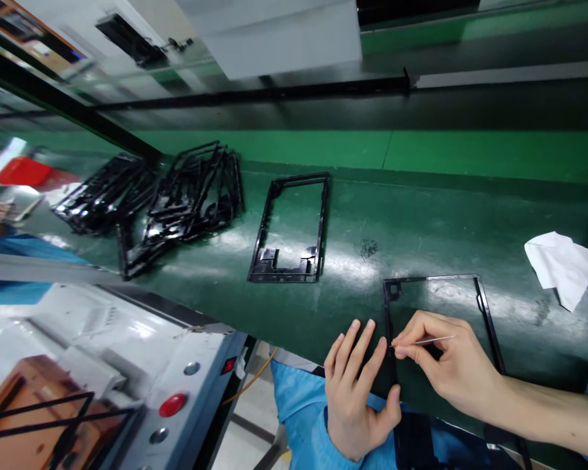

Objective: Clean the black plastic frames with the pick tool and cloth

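Observation:
A thin black plastic frame [491, 326] lies at the table's front edge, its near end reaching over the edge toward my lap. My left hand [355, 395] rests at the frame's left bar with fingers stretched out, index fingertip and thumb against it. My right hand [453, 365] pinches a thin silver needle-like tool [438, 339] between thumb and fingers. Its tip is at the left bar, close to my left index finger. Another black frame [322, 222] lies flat farther back, left of my hands. A little heap of thin dark scraps [367, 248] sits between the two frames.
Piles of black frames [196, 189] stand at the left of the green table [421, 222]. A white cloth [561, 264] lies at right. At lower left is a machine with a red button [172, 405] and an orange fixture [24, 411]. Another person's blue sleeve [29, 247] shows at far left.

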A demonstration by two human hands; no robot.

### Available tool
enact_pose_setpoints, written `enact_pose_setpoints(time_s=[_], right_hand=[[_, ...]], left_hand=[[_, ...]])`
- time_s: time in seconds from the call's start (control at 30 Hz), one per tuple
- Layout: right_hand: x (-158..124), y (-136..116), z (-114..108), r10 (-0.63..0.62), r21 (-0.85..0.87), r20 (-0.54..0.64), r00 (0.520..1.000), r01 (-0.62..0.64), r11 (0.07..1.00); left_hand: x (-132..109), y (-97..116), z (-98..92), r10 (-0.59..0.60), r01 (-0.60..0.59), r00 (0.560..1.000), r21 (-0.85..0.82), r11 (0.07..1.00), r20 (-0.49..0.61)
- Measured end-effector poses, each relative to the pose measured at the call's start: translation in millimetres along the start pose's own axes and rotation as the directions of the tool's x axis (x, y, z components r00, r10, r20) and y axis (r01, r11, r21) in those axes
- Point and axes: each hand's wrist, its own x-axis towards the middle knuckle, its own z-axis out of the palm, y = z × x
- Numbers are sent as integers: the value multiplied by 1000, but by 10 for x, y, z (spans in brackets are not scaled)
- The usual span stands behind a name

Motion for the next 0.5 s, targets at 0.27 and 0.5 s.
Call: enact_pose_setpoints(time_s=[0.27,0.5], right_hand=[[121,-128,-117,-105,-60,-30,994,103,993],[697,-63,-257,-268,-274,9,964,260,926]], left_hand=[[100,22,-141,-104,108,993,-86,990,47],[505,-85,-319,-171,213,968,-247,945,181]])
